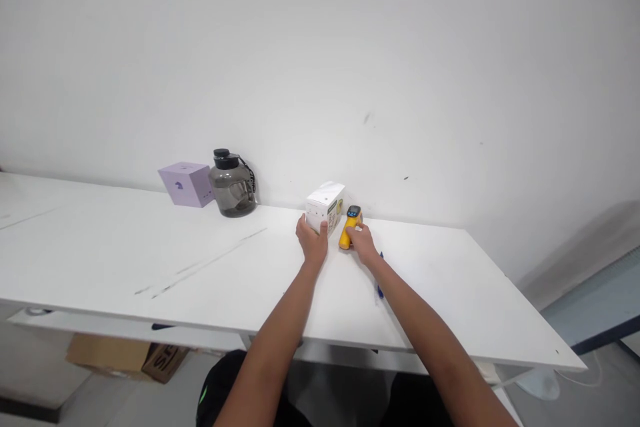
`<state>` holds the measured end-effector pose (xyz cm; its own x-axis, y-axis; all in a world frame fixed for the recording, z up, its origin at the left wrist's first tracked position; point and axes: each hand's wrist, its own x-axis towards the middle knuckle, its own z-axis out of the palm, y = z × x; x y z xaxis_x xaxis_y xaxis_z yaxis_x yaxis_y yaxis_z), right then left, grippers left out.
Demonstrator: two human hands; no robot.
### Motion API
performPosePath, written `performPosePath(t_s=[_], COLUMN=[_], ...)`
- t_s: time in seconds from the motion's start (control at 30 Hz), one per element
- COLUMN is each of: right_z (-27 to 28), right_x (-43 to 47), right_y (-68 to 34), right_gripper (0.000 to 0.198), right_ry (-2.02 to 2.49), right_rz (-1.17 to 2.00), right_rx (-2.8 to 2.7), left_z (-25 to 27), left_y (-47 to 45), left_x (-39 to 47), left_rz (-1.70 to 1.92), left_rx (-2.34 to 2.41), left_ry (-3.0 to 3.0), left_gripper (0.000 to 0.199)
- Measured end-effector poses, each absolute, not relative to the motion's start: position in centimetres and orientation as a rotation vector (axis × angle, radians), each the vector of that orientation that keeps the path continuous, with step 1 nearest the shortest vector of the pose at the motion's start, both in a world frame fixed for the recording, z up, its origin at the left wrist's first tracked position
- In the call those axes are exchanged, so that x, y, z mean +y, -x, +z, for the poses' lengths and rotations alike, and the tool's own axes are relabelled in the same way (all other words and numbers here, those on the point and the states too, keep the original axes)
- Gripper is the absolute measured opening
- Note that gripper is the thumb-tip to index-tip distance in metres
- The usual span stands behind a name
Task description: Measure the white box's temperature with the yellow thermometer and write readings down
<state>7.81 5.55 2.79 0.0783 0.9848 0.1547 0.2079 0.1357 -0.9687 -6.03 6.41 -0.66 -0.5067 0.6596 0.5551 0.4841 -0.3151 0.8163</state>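
My left hand (313,240) is closed round the near end of a small white box (325,200) with dark print and a yellow-green mark on its side. The box stands on the white table (200,240) close to the wall. Just right of it, my right hand (362,240) grips a yellow infrared thermometer (351,219) with a dark display at its top. Thermometer and box are side by side with a narrow gap. A blue item (381,292), partly hidden behind my right forearm, lies on the table; I cannot make out its kind.
To the left, a large grey see-through water jug (233,190) with a black cap and strap stands beside a lilac box (187,185), both near the wall (320,67). An open cardboard box (125,355) is below the table. The table's right corner ends near a dark-framed panel.
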Motion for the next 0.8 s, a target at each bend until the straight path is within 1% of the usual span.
performPosePath(t_s=[0.13,0.23,0.3,0.53,0.7,0.8], right_z=[3.5,3.6,3.3,2.2,2.2,2.0], right_x=[3.8,2.3,1.5,0.5,0.0,-0.2], right_y=[-9.4,-10.1,-10.4,-10.9,-10.3,-10.0], right_gripper=[0.049,0.050,0.051,0.049,0.045,0.043], right_ry=[0.997,0.763,0.707,0.866,0.978,1.011], right_rz=[1.213,1.317,1.358,1.439,1.446,1.421], right_rx=[-1.074,-1.005,-0.973,-0.985,-0.952,-0.962], left_z=[-0.7,-0.7,-0.8,-0.9,-0.9,-1.0], left_y=[5.9,5.9,5.9,5.7,5.6,5.9], left_x=[6.5,6.6,6.6,6.3,6.1,6.3], left_rz=[1.928,1.911,1.898,1.856,1.808,1.740], left_rx=[1.757,1.764,1.774,1.831,1.836,1.822], left_ry=[-1.474,-1.459,-1.460,-1.480,-1.440,-1.398], left_gripper=[0.076,0.078,0.080,0.086,0.096,0.094])
